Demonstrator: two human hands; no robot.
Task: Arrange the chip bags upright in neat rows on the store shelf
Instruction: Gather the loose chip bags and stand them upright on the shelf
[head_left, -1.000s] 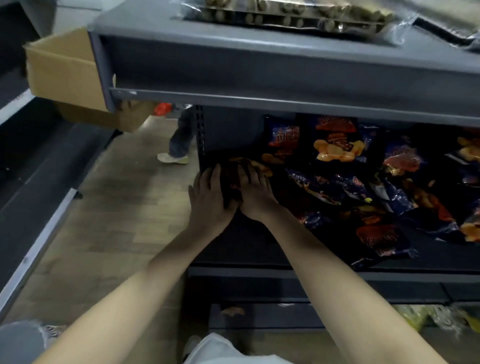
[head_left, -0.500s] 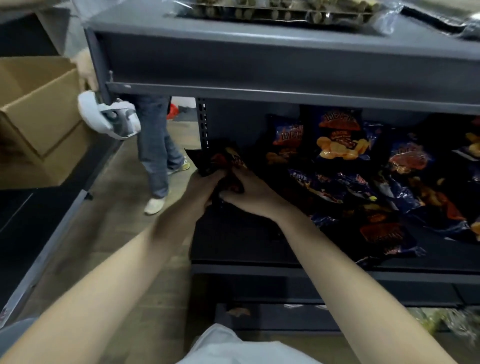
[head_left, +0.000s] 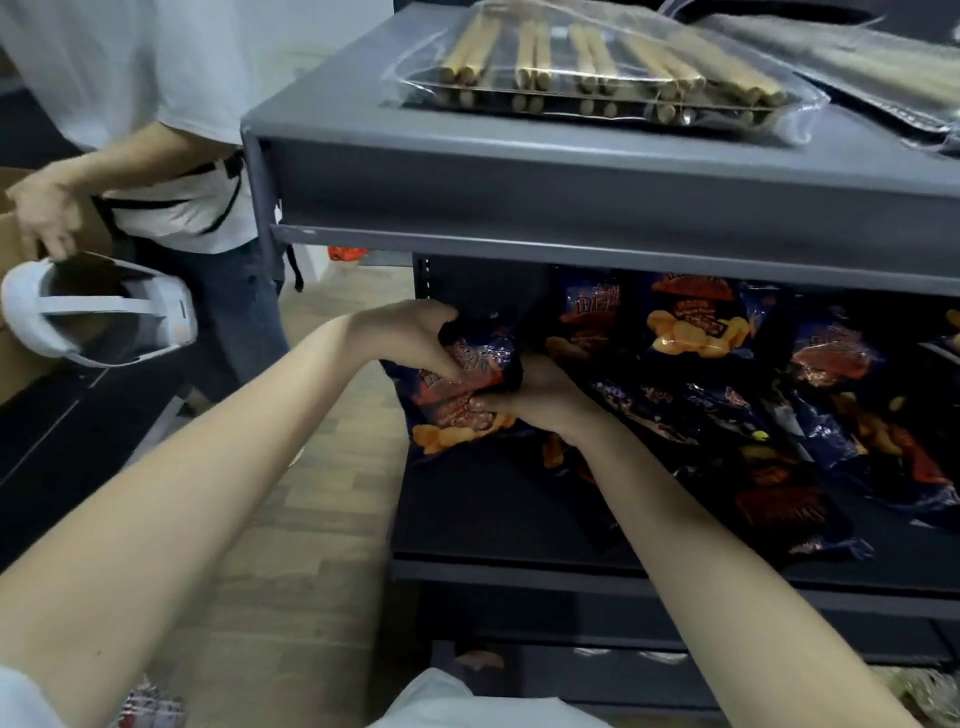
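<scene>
Both hands on one chip bag (head_left: 448, 417) rn. Left hand (head_left: 413, 338) comes over the top w/ fingers curled into the crinkled upper part. Right hand (head_left: 545, 400) grips the bag's right side, thumb across the front. Bag's dark blue w/ red print and orange chips on it, tilted, at the far left end of the dark shelf (head_left: 493, 514) near the front. Can't tell if its bottom touches the board.

Behind it a couple of upright bags (head_left: 691, 322) stand against the back. To the right, a messy heap of bags (head_left: 789, 447) lies flat.

Upper shelf (head_left: 571, 182) has a clear pack of biscuit sticks (head_left: 597, 67) on top. Another person in a white tee (head_left: 171, 104) stands on the left, holding a white headset (head_left: 98, 312).
</scene>
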